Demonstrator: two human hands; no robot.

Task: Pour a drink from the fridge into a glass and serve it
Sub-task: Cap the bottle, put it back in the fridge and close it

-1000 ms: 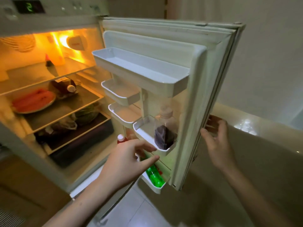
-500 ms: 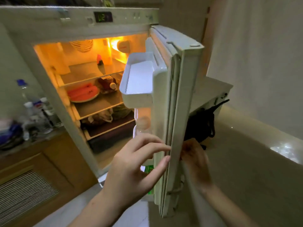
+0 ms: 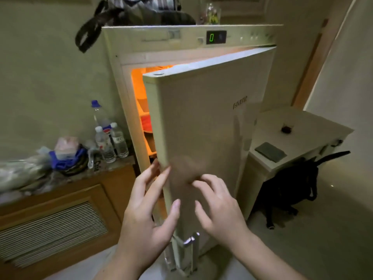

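The fridge door has swung nearly shut. Both hands, left and right, are open and empty at it. A glass with dark drink sits on the counter, so only closing seems left.

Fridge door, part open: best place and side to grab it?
Judging by its pose, take the fridge door by its free vertical edge, from the left, the lit-gap side. The hinges sit on the right, and the front face is flat with no handle in view. The left hand already has its fingers by that edge.
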